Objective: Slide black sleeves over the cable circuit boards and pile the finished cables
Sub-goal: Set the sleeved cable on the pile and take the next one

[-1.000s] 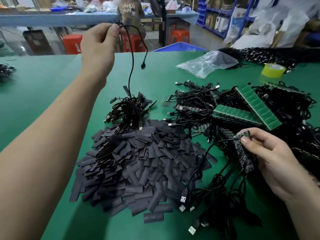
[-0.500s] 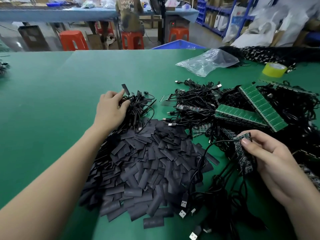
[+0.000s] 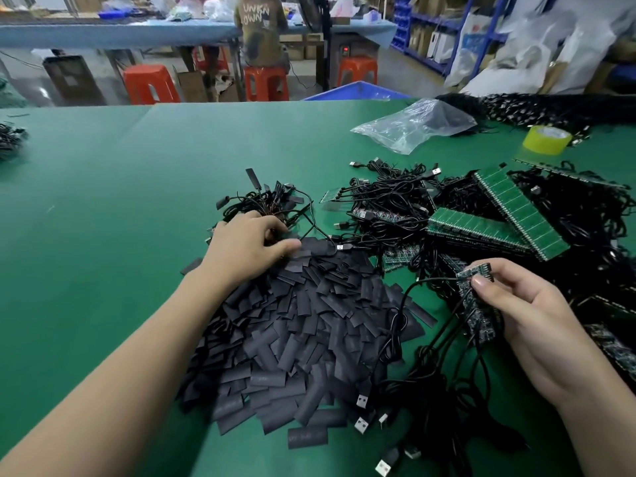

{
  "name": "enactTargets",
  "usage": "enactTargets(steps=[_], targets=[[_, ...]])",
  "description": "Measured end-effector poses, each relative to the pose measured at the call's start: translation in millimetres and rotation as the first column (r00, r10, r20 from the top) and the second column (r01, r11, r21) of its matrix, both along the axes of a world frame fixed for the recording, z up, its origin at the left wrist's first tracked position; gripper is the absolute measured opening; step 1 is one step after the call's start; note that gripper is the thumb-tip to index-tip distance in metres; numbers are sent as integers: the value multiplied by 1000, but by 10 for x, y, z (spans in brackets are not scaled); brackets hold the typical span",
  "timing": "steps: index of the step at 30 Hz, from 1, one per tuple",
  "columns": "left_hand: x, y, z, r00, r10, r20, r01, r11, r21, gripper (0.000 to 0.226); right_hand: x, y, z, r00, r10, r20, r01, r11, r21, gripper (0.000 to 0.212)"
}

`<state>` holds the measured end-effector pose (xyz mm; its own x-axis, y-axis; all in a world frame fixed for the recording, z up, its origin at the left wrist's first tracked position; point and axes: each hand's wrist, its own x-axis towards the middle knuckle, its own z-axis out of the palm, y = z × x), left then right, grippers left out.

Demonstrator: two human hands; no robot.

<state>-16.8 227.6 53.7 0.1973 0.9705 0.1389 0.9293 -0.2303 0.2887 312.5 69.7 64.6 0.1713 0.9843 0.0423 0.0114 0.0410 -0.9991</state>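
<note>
A heap of flat black sleeves (image 3: 303, 325) covers the green table (image 3: 103, 208) in front of me. Behind it lies a small pile of sleeved cables (image 3: 272, 204). My left hand (image 3: 247, 246) rests at the far edge of the sleeve heap, fingers curled down and thumb lying on a sleeve; whether it pinches one is hidden. My right hand (image 3: 530, 325) grips a strip of small circuit boards (image 3: 476, 304), thumb and forefinger pinching the top board, whose black cable (image 3: 399, 315) trails down to USB plugs (image 3: 363, 401).
Green board panels (image 3: 516, 215) lie on tangled black cables (image 3: 395, 201) at the right. A clear plastic bag (image 3: 413, 127) and a yellow tape roll (image 3: 547, 139) sit further back. Another cable heap (image 3: 10, 142) is at far left. A person sits beyond the table.
My left hand came down from holding a sleeved cable high, let it go on the cable pile, then shifted right onto the sleeve heap's edge. The right hand stayed in place.
</note>
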Motion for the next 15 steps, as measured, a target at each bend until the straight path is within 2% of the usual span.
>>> enactTargets(steps=[2,5,10,13,15], targets=[[26,3,-38,997,60,45,-61,998,28,30,1,1,-6,1000,0,1,0,1000,1,11],[70,24,-84,989,114,93,-115,993,3,14,8,-4,-8,1000,-8,8,8,1000,-5,15],[82,51,-78,960,202,192,-214,976,43,8,19,-21,6,1000,-19,5,19,1000,-13,18],[66,40,-56,961,245,125,-255,964,75,17,21,-19,-1,1000,-19,11,19,1000,-19,21],[65,48,-56,963,261,65,-264,964,40,27,11,-17,4,1000,-27,0,27,999,-21,16]])
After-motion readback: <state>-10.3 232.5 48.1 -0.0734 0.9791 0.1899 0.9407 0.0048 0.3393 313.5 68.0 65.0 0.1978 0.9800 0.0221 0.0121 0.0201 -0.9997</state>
